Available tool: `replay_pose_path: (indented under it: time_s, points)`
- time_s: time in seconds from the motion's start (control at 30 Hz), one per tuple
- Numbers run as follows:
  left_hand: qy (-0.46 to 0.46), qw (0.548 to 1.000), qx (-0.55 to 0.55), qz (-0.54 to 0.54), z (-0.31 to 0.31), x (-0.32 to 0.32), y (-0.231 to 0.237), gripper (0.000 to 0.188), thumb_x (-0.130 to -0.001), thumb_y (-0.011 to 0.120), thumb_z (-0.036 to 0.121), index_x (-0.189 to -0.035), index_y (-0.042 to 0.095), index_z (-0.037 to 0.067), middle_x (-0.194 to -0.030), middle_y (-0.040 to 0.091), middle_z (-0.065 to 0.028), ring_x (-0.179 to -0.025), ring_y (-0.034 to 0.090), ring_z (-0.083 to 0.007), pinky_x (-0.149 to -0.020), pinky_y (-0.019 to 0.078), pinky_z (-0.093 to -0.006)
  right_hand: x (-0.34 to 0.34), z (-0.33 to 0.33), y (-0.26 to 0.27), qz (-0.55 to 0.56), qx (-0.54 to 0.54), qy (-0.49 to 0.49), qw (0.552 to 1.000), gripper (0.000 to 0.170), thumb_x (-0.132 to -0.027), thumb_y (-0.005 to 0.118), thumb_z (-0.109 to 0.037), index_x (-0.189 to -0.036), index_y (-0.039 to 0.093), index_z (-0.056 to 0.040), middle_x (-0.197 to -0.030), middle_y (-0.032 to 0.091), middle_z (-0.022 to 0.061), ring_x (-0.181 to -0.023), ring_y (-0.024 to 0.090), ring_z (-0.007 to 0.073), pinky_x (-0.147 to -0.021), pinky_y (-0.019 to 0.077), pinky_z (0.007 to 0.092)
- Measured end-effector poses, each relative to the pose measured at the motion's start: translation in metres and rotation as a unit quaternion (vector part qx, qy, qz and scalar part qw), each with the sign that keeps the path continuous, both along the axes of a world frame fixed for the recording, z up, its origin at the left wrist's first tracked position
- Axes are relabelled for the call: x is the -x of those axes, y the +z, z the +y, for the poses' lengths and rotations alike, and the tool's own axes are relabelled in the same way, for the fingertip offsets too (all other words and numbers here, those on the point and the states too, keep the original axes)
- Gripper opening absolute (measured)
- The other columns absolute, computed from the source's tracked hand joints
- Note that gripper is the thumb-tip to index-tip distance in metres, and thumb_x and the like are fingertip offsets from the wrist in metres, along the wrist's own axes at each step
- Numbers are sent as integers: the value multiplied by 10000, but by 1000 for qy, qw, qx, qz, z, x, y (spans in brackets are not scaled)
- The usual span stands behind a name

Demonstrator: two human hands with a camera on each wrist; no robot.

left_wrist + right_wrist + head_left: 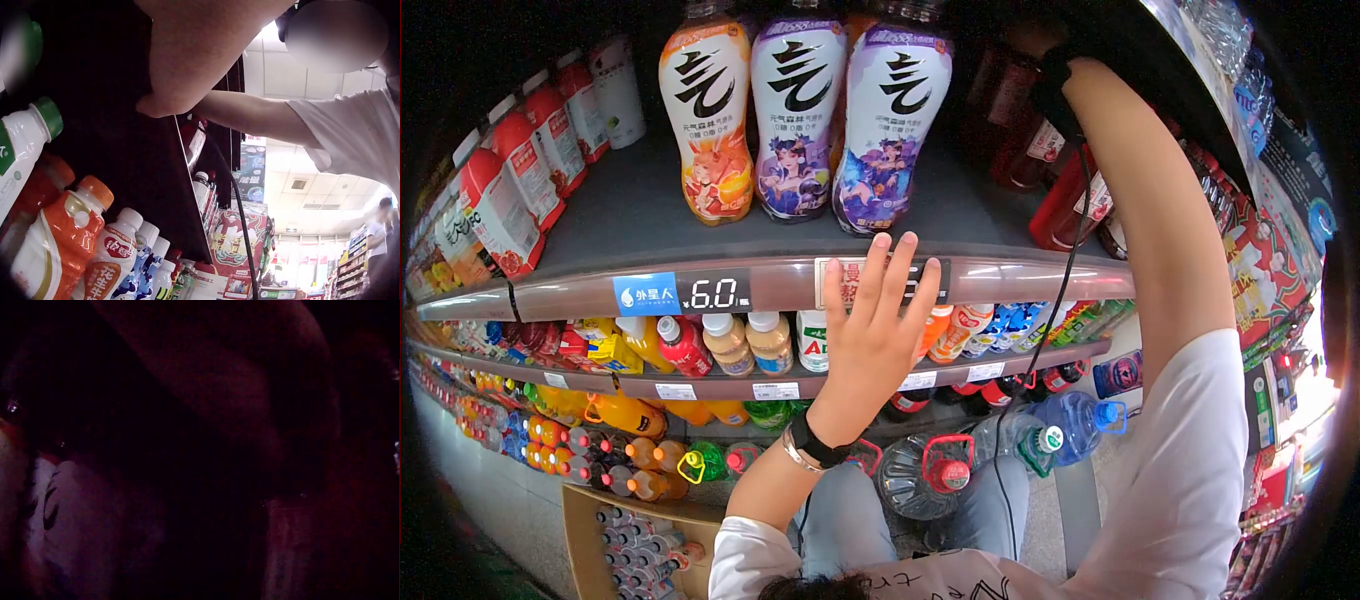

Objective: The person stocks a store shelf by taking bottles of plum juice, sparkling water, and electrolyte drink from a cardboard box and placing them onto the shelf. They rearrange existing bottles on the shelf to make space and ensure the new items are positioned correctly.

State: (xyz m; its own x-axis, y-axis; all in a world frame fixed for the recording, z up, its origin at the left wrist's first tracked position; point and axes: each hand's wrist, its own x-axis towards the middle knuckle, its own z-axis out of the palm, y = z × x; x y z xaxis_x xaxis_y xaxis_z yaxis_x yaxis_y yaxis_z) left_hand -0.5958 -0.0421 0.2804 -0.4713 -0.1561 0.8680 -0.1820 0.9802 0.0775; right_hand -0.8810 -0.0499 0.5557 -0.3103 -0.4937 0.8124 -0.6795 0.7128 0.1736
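Note:
My left hand rests at the front edge of the upper shelf, its fingers straight and spread over a price tag. In the left wrist view that hand shows at the shelf's edge. Just behind the fingertips stands a white and purple drink bottle. My right arm reaches deep into the dark right side of the shelf, near dark red bottles. The right hand is a dim shape in the right wrist view, and I cannot tell whether it holds a bottle.
An orange-labelled bottle and a second purple one stand alongside. White and red cartons line the left. A black cable hangs from the right wrist. Large water jugs stand below, near a cardboard box.

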Motion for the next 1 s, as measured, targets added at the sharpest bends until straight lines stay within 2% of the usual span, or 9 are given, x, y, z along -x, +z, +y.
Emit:
replay_pose_path:
  time_s: [0.37,0.4,0.43,0.5,0.57,0.67,0.7,0.87,1.0]
  points:
    - [12,1000,0,-24,5,-3,5,507,-770,686,139,-1268,593,155,-1440,472,-108,-1373,394,-304,-1128,197,-576,-82,65,-33,-36,-70,84,993,450,-825,591,-261,-1232,632,-74,-1162,646,234,-1070,611,432,-949,485,469]
    - [17,999,3,-31,6,-3,6,510,-770,688,142,-1271,591,151,-1442,467,-111,-1376,388,-306,-1130,196,-577,-93,82,-45,-26,-46,132,990,450,-825,591,-261,-1233,632,-73,-1163,645,234,-1070,610,432,-950,485,469]
    - [22,999,5,-38,8,-4,8,512,-771,690,145,-1273,590,148,-1444,463,-113,-1378,383,-308,-1131,194,-578,-93,105,-50,-15,-3,215,976,394,-793,727,-245,-1151,675,-89,-971,707,166,-931,673,341,-830,532,397]
    - [32,998,13,-53,11,-6,12,507,-781,693,159,-1275,586,133,-1448,452,-122,-1383,371,-317,-1133,194,-577,-119,148,-73,-3,94,265,960,259,-815,729,-183,-1029,693,-41,-907,711,134,-842,684,264,-771,531,325]
    - [41,997,18,-57,13,-6,13,506,-784,694,161,-1277,584,130,-1448,451,-124,-1380,374,-320,-1132,196,-574,-111,186,-97,-27,170,291,941,424,-756,773,-218,-1084,621,3,-1025,668,205,-873,647,314,-771,509,393]
    - [48,997,20,-53,19,-5,17,507,-784,697,155,-1274,576,109,-1437,453,-139,-1370,378,-337,-1127,207,-574,-97,210,-140,-143,328,187,915,565,-728,807,-220,-1179,551,5,-1135,626,223,-959,631,314,-803,504,384]
    - [53,997,20,-52,22,-5,18,506,-783,697,152,-1272,575,105,-1435,453,-142,-1368,379,-341,-1126,209,-574,-92,209,-155,-193,329,178,907,695,-715,829,-230,-1261,472,10,-1234,571,244,-1083,597,330,-856,495,389]
    - [67,996,14,-52,34,-3,23,514,-771,695,128,-1266,561,85,-1433,444,-158,-1369,369,-359,-1120,227,-576,-82,188,-186,-235,269,173,918,737,-762,784,-389,-1251,438,41,-974,668,271,-910,657,440,-786,536,490]
    - [82,995,22,-60,36,-2,23,534,-758,702,126,-1267,551,78,-1441,432,-163,-1371,362,-367,-1116,241,-575,-81,185,-178,-281,224,115,926,665,-761,784,-386,-1168,465,32,-930,673,274,-892,667,441,-752,548,489]
